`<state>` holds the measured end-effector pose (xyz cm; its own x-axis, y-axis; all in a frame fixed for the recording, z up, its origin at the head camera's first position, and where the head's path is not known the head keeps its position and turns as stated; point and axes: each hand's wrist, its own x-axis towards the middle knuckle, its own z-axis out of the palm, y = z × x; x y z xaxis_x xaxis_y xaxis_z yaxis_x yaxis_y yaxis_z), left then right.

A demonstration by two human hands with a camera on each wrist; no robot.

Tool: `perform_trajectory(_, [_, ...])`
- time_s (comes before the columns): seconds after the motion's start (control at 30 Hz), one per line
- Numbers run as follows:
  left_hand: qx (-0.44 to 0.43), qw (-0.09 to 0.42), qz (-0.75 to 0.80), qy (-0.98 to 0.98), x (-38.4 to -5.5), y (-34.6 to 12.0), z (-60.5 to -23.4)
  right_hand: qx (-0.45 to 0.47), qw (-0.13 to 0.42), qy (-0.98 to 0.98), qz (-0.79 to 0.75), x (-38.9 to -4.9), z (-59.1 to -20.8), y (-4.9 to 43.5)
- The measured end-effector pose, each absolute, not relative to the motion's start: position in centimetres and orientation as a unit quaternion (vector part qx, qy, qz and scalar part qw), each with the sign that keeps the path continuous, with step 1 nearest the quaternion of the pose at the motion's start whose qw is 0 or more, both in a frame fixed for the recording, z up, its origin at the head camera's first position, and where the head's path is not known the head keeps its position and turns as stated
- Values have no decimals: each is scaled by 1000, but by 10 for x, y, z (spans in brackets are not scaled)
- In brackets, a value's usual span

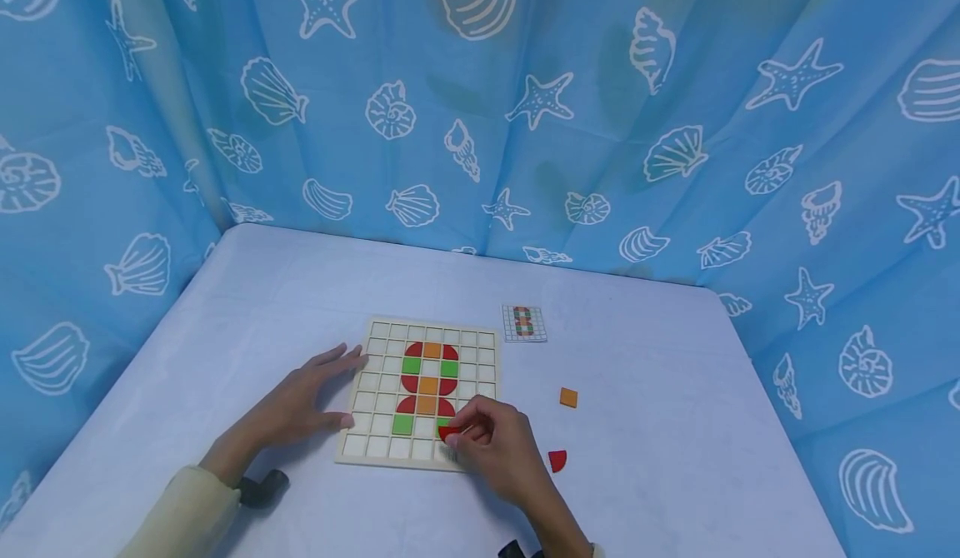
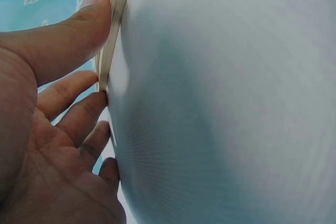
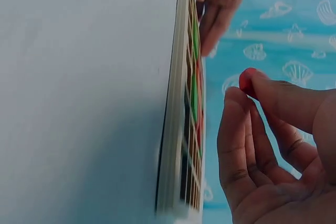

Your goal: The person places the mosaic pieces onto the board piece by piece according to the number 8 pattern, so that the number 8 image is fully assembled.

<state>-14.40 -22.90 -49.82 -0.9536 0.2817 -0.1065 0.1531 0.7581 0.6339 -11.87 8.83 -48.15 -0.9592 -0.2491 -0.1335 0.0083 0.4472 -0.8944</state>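
Note:
A pale board with a grid of square cells (image 1: 365, 402) lies on the table. Red quarter-round tiles, green squares (image 1: 402, 424) and orange squares (image 1: 427, 386) form a pattern in its middle columns. My left hand (image 1: 288, 404) rests at the board's left edge, thumb and fingertips touching the frame; the left wrist view shows its fingers (image 2: 79, 119) spread and fairly straight. My right hand (image 1: 498, 451) pinches a red quarter-round tile (image 1: 447, 433) between thumb and fingertips, over the lower right part of the pattern. In the right wrist view only a bit of that tile (image 3: 245, 83) shows.
A small printed card (image 1: 525, 324) with a similar coloured pattern lies beyond the board's upper right corner. To the right of the board are a loose orange square tile (image 1: 568, 397) and a loose red quarter-round tile (image 1: 557, 460). A blue shell-patterned curtain (image 1: 465, 83) surrounds the white table.

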Motion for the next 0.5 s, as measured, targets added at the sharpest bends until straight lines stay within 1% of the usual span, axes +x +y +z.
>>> perform_trajectory(0.5, [108,106,321,935,-146,-227,-499,-99,149,855,-486,-116,-481,49])
